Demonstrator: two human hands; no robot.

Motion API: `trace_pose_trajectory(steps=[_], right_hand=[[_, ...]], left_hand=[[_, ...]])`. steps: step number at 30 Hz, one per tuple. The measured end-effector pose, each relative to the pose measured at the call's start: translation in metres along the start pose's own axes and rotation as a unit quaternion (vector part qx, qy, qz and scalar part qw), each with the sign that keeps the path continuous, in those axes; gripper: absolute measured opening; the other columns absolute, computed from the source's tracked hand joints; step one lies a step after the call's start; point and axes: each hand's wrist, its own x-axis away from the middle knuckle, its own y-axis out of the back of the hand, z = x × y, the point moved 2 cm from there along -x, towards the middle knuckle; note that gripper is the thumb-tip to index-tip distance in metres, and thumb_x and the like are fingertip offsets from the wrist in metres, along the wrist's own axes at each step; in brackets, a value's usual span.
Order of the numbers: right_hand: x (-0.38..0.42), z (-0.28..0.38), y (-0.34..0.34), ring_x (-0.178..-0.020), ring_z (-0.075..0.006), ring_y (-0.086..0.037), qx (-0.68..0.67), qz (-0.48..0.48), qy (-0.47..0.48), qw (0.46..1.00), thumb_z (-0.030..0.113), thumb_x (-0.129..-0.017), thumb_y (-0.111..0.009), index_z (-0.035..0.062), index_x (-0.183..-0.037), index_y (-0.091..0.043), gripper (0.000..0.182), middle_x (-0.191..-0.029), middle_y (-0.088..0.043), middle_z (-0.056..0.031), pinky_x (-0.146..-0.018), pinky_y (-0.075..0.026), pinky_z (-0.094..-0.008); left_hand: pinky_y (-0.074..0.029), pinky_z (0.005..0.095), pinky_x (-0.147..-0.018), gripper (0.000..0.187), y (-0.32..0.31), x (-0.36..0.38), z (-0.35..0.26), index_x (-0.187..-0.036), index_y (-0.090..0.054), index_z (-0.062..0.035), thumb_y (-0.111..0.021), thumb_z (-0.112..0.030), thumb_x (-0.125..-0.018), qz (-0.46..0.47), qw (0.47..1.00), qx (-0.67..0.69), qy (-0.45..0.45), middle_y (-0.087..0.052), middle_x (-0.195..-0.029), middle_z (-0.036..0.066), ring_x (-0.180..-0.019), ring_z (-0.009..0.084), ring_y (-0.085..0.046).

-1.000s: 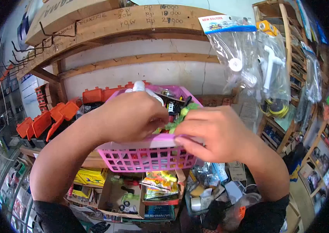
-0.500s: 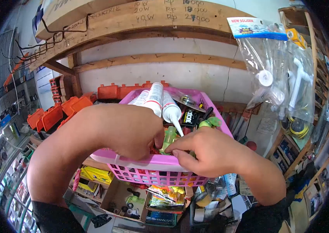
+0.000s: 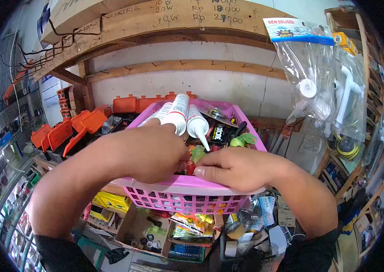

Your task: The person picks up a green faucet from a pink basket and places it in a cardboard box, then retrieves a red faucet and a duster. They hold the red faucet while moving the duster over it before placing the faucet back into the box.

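Observation:
Both my hands reach inside the pink plastic basket [image 3: 183,180], just behind its front rim. My left hand [image 3: 149,154] has curled fingers, and its fingertips are mostly hidden. Thumb and forefinger of my right hand [image 3: 237,168] pinch at a small red piece [image 3: 191,168], which lies between the two hands. Right behind it is a translucent green plastic piece [image 3: 197,153]. White nozzle cartridges [image 3: 196,123] lean in the basket above my hands. A black package [image 3: 217,133] and a lime-green object [image 3: 241,140] lie at the right of the cartridges.
Orange-lidded boxes [image 3: 85,121] stand behind and left of the basket. Below it are a cardboard box [image 3: 142,226] of small parts and a bin of packets [image 3: 255,231]. Bagged white fittings [image 3: 307,88] hang at the right. A wooden shelf beam [image 3: 192,17] crosses above.
The red piece has come into view between my fingertips, where the green piece was before. My right hand has flattened slightly, and my left hand has shifted a little.

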Motion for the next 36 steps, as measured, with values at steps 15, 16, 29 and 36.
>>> trace_pose_trajectory(steps=[15, 16, 29, 36], right_hand=[[0.009, -0.008, 0.010, -0.080, -0.0400, -0.058, 0.050, -0.257, -0.137, 0.956, 0.025, -0.080, -0.055, -0.0060, -0.087, -0.058, 0.032, -0.079, -0.060, -0.0241, -0.073, -0.044, -0.0445], [0.008, -0.011, 0.011, -0.080, -0.0409, -0.058, 0.057, -0.300, -0.135, 0.943, 0.024, -0.081, -0.054, -0.0068, -0.088, -0.056, 0.031, -0.080, -0.060, -0.0248, -0.073, -0.044, -0.0448], [0.007, -0.056, 0.020, -0.074, -0.0341, -0.060, -0.054, -0.515, -0.102, 0.849, 0.017, -0.086, -0.057, -0.0039, -0.092, -0.048, 0.023, -0.078, -0.059, -0.0183, -0.066, -0.045, -0.0397], [0.008, -0.041, 0.017, -0.085, -0.0160, -0.057, -0.268, -0.459, -0.122, 0.838, 0.006, -0.085, -0.057, -0.0002, -0.099, -0.046, 0.019, -0.089, -0.059, -0.0101, -0.074, -0.044, -0.0287]], left_hand=[[-0.045, 0.0424, -0.076, 0.027, -0.002, -0.018, -0.003, -0.080, -0.066, -0.0032, -0.054, -0.027, -0.081, -0.181, 0.968, 0.163, 0.055, -0.063, -0.073, 0.017, -0.076, 0.0315, -0.062], [-0.046, 0.0403, -0.070, 0.023, -0.002, -0.017, 0.000, -0.082, -0.064, -0.0019, -0.057, -0.024, -0.080, -0.224, 0.959, 0.166, 0.041, -0.063, -0.072, 0.015, -0.070, 0.0312, -0.061], [-0.042, 0.0407, -0.091, 0.062, -0.003, -0.059, 0.021, -0.128, -0.039, -0.0082, -0.067, -0.013, -0.073, -0.368, 0.916, 0.158, 0.035, -0.051, -0.115, 0.023, -0.103, 0.0381, -0.053], [-0.046, 0.0310, -0.081, 0.070, 0.003, -0.062, 0.036, -0.135, -0.027, -0.0097, -0.067, -0.006, -0.077, -0.354, 0.838, 0.408, 0.072, -0.053, -0.111, 0.017, -0.096, 0.0224, -0.056]])
